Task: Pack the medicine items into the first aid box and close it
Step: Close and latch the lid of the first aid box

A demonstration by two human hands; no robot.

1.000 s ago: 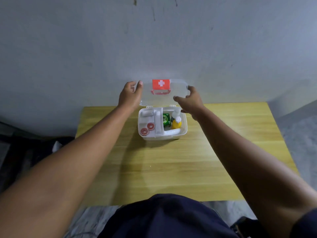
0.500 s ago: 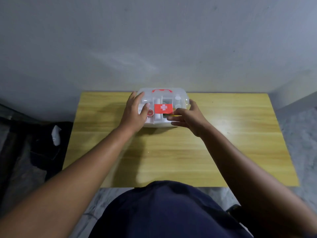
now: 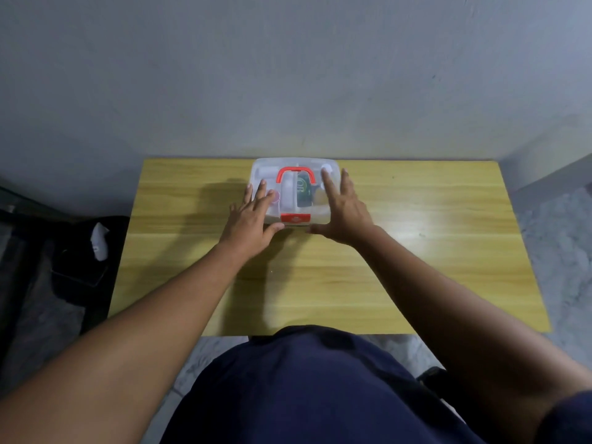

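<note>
The translucent white first aid box (image 3: pixel 294 166) stands at the far middle of the wooden table (image 3: pixel 416 251), its clear lid down. A red handle (image 3: pixel 296 170) lies flat on the lid and a red latch (image 3: pixel 295 217) sits at the front edge. Through the lid I see a green packet (image 3: pixel 303 192) and pale items. My left hand (image 3: pixel 253 216) rests flat on the lid's left side, fingers spread, thumb by the latch. My right hand (image 3: pixel 344 208) presses flat on the lid's right side, fingers apart.
The box sits close to the grey wall (image 3: pixel 288 75) behind the table. Left of the table, a dark bag (image 3: pixel 80 251) with a white object (image 3: pixel 100 240) on it lies on the floor. My dark-clothed lap (image 3: pixel 304 386) is at the table's near edge.
The lid, upright a second ago, has swung down onto the box. Both hands went from gripping its edges to lying flat on top. The view tilted downward.
</note>
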